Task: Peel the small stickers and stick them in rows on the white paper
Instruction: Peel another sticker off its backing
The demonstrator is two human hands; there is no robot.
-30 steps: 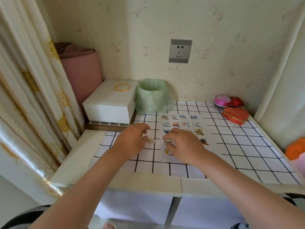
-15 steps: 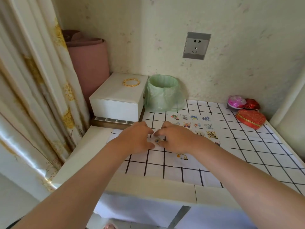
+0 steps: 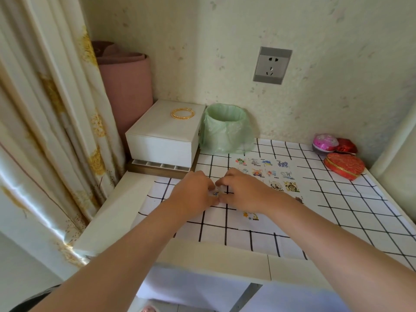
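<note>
A white paper [image 3: 299, 176] lies on the checked tablecloth and carries rows of small colourful stickers [image 3: 266, 163]. One more sticker [image 3: 251, 215] sits alone near the paper's front edge. My left hand [image 3: 193, 192] and my right hand [image 3: 244, 191] meet fingertip to fingertip just left of the paper. Between their curled fingers they pinch a small sticker piece [image 3: 216, 194], which is mostly hidden by the fingers.
A green-lined bin [image 3: 225, 131] stands behind the paper, beside a white box [image 3: 164, 136] with a gold bangle [image 3: 182, 113] on top. Red and pink tins [image 3: 344, 166] sit at the back right. A curtain [image 3: 56, 131] hangs at the left.
My right hand left the sticker paper and moved left to meet my left hand; both now pinch the small piece. The camera view shifted left and closer.
</note>
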